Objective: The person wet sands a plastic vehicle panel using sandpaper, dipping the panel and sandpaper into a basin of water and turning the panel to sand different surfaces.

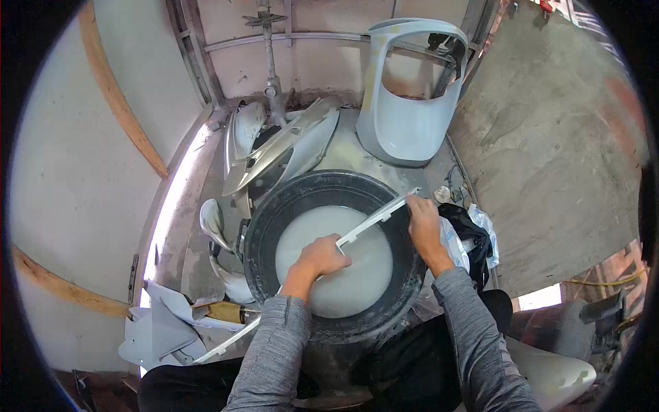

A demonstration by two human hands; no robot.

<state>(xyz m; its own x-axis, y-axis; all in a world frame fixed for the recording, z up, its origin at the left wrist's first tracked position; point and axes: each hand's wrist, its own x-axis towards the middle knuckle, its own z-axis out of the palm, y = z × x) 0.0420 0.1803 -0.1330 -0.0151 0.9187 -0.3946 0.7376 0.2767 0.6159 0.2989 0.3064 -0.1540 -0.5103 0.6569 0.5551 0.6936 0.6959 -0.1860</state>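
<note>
A long, narrow white trim strip (374,220) slants over a black tub (264,257) of cloudy whitish water (364,275). My left hand (320,258) is closed round the strip near its middle, above the water. Closer to the strip's upper end, my right hand (424,230) grips it with the fingers bent, over the tub's right rim. Small tabs stick out along the strip's lower edge. Its lower end passes behind my left forearm and shows again at the lower left.
Several silvery curved panels (309,141) lean behind the tub. A pale blue-grey shell (408,130) stands at the back right. Mirror-shaped parts (212,223) lie at the left, above grey panels (161,336). Black and white bags (480,233) sit right of the tub, beside a large board (549,151).
</note>
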